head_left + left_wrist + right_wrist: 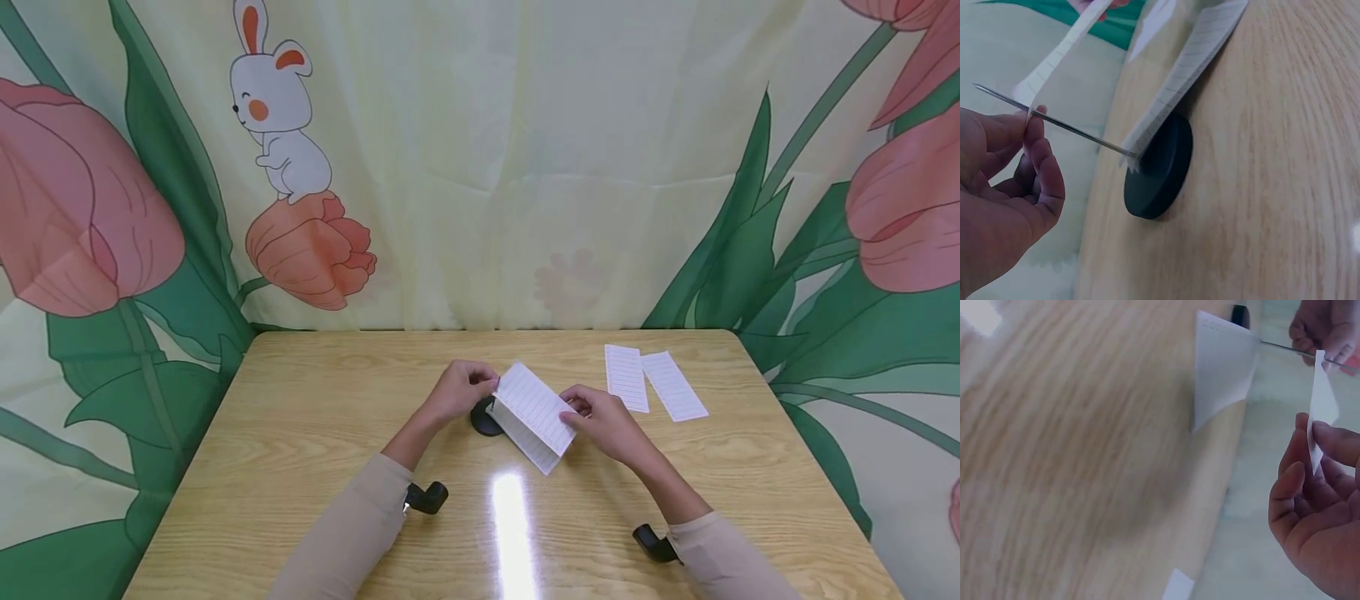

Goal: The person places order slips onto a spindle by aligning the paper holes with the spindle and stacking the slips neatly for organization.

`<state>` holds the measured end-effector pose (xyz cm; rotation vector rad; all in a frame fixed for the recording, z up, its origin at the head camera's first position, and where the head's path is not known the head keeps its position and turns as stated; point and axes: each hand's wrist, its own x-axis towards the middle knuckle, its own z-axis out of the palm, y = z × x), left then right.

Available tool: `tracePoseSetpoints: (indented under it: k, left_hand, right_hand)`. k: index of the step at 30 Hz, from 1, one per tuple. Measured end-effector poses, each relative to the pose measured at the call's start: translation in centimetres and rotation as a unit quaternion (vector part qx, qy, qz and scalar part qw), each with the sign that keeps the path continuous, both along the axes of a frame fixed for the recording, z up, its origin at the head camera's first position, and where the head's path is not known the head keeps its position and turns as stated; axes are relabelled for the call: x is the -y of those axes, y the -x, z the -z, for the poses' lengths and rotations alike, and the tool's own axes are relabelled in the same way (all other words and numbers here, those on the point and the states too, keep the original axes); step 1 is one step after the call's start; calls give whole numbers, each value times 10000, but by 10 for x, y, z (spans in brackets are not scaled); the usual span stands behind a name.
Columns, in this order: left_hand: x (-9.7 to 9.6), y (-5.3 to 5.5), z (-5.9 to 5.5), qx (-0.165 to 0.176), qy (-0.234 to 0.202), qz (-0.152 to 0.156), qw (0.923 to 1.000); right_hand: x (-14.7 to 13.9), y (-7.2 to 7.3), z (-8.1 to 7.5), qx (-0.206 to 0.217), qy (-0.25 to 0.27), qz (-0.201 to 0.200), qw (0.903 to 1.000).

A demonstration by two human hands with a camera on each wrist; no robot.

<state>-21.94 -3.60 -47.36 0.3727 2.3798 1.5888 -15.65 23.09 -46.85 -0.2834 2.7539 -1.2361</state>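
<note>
A bill spike stands on the table with a round black base and a thin metal rod. Lined paper slips lie low on the rod, against the base. Above them, a lined slip has its end on the rod partway up, the point sticking out past it. My left hand pinches this upper slip right at the rod. At its other end the same slip is pinched between thumb and fingers of my right hand.
Two more lined slips, one beside the other, lie on the wooden table to the right. Behind the table's far edge hangs a curtain printed with tulips and a rabbit.
</note>
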Motion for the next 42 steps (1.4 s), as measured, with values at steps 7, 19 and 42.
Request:
tracePoseSetpoints:
  k: [7, 19, 42]
  left_hand:
    - [-1, 1, 15, 32, 192, -196, 9996]
    - [0, 0, 33, 207, 519, -451, 9974]
    - [-4, 1, 43, -41, 786, -659, 9947]
  right_hand:
    - [5, 0, 14, 180, -318, -10, 9993]
    - [10, 0, 27, 362, -790, -54, 9962]
    - [12, -7, 36, 520, -1140, 165, 9920]
